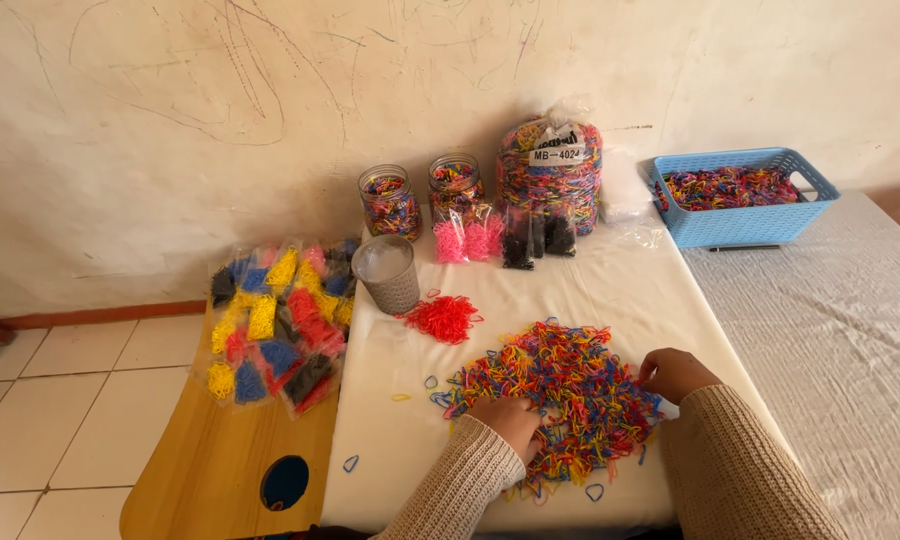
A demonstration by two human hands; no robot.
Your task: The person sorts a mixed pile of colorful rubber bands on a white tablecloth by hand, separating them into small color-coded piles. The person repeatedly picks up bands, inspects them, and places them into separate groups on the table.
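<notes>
Wooden and pale, a board with a round hole (285, 482) lies at the left over the tiled floor (60, 400), carrying a sheet of small bags (275, 328) packed with yellow, red, blue and black bands. Just right of it begins the white-covered desk (390, 450). A grey cup (388, 273) stands near the desk's left edge, and a small heap of red bands (442, 318) lies beside it. Behind them, against the wall, stand two glass jars (390, 203) of mixed bands, pink and black packets (500, 238), and a large clear bag (550, 175) stuffed with bands.

The big pile of multicoloured bands (560, 390) spreads across the desk's front middle, with a few loose bands strayed onto the cloth at its left. The left hand (510, 420) rests on the pile's near-left part, fingers curled down into the bands; whether its grip pinches any cannot be told. The right hand (675, 373) touches the pile's right edge, fingers bent loosely, not pressed together.

A bare strip of cloth stays open between pile and packets. At the far right, a blue basket (740, 225) of bands sits well apart on a grey textured cover (840, 350).
</notes>
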